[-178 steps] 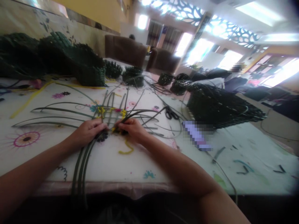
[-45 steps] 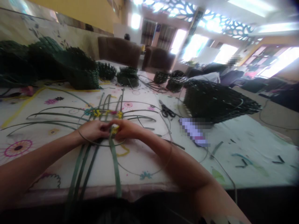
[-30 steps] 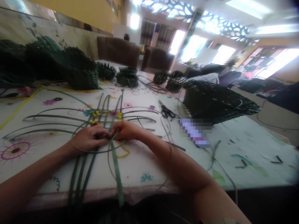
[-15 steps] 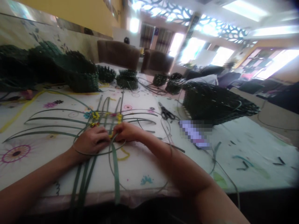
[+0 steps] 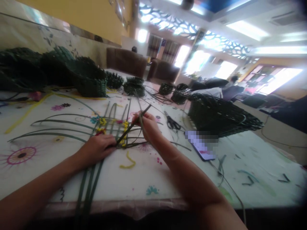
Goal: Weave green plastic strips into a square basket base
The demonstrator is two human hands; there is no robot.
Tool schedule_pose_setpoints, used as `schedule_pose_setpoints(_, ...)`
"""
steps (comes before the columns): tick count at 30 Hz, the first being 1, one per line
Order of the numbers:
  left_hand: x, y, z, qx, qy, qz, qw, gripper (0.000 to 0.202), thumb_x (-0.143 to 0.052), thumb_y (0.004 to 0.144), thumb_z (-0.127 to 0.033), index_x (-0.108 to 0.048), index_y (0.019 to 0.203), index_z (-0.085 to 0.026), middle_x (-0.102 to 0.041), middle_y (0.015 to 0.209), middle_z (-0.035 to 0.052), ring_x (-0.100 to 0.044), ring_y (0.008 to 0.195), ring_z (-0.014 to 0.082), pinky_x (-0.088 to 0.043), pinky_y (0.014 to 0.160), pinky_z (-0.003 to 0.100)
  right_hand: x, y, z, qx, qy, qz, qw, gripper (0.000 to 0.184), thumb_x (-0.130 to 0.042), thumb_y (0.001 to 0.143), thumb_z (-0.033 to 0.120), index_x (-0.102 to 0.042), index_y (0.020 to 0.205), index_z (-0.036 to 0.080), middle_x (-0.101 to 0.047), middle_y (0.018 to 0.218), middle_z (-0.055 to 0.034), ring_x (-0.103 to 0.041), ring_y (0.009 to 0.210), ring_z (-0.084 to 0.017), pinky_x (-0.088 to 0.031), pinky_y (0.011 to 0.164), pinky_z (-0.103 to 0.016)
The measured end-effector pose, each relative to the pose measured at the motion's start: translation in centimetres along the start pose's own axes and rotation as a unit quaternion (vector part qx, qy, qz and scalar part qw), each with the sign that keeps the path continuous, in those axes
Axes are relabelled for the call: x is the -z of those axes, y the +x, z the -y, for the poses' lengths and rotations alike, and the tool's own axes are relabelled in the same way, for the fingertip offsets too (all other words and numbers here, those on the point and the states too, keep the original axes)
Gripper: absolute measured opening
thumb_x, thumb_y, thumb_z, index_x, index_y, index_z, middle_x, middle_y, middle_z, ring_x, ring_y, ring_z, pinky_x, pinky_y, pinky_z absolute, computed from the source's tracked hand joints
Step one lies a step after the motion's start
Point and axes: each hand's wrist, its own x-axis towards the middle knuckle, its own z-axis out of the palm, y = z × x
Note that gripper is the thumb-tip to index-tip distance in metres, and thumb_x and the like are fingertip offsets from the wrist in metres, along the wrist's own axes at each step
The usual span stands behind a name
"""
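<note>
On the flowered tablecloth lies a flat lattice of dark green strips (image 5: 64, 123), crossed and tied at the middle with yellow ties (image 5: 125, 127). My left hand (image 5: 102, 147) presses down on the near edge of the lattice, its fingers bent over the crossing strips; what lies under them is hidden. My right hand (image 5: 146, 124) is raised just right of the ties and pinches a green strip (image 5: 129, 132). That strip slants up from beside my left fingertips to past my right fingers. A loose yellow piece (image 5: 129, 163) lies on the cloth in front.
Scissors (image 5: 173, 123) and a phone (image 5: 200, 145) lie to the right, near a large dark woven basket (image 5: 220, 113). More woven baskets (image 5: 88, 78) stand along the back and left. Strip scraps (image 5: 249, 180) are scattered at the right. A person (image 5: 232, 84) is in the background.
My right hand has risen away from my left, lifting the green strip that hung toward the table's front edge. The thin loop around my left wrist is gone from there.
</note>
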Motion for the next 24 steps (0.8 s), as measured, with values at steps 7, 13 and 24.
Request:
schedule_pose_setpoints(7,0.3,-0.2,0.1,0.016,-0.013,0.0,1.0,0.022,-0.058,0.104,-0.031,-0.072,0.089,-0.023,-0.073,0.093,0.0038,-0.067,0.088,0.0202,-0.049,0.084,0.029,0.7,-0.1,2.9,0.106,0.006,0.01,0.994,0.041,-0.085,0.076,0.043,-0.053,0.093,0.026,-0.055,0.074,0.0094,-0.06,0.065,-0.01,-0.056,0.073,-0.028)
schedule_pose_setpoints(13,2.0,-0.7,1.2,0.034,-0.015,0.013,0.999,0.02,-0.059,0.102,-0.032,-0.073,0.09,-0.024,-0.074,0.093,0.0035,-0.069,0.087,0.0208,-0.048,0.081,0.029,3.3,1.1,5.3,0.161,0.037,-0.056,0.985,0.036,-0.083,0.091,0.05,-0.055,0.095,0.026,-0.051,0.065,0.0107,-0.056,0.058,-0.009,-0.055,0.065,-0.025)
schedule_pose_setpoints(24,4.1,-1.4,2.3,0.09,-0.002,0.042,0.995,0.024,-0.055,0.103,-0.035,-0.066,0.087,-0.022,-0.072,0.094,0.0013,-0.065,0.086,0.0201,-0.042,0.08,0.03,17.4,3.5,10.5,0.084,0.181,-0.36,0.911,0.031,-0.054,0.107,0.014,-0.047,0.078,0.023,-0.045,0.054,0.0113,-0.049,0.044,-0.006,-0.05,0.053,-0.017)
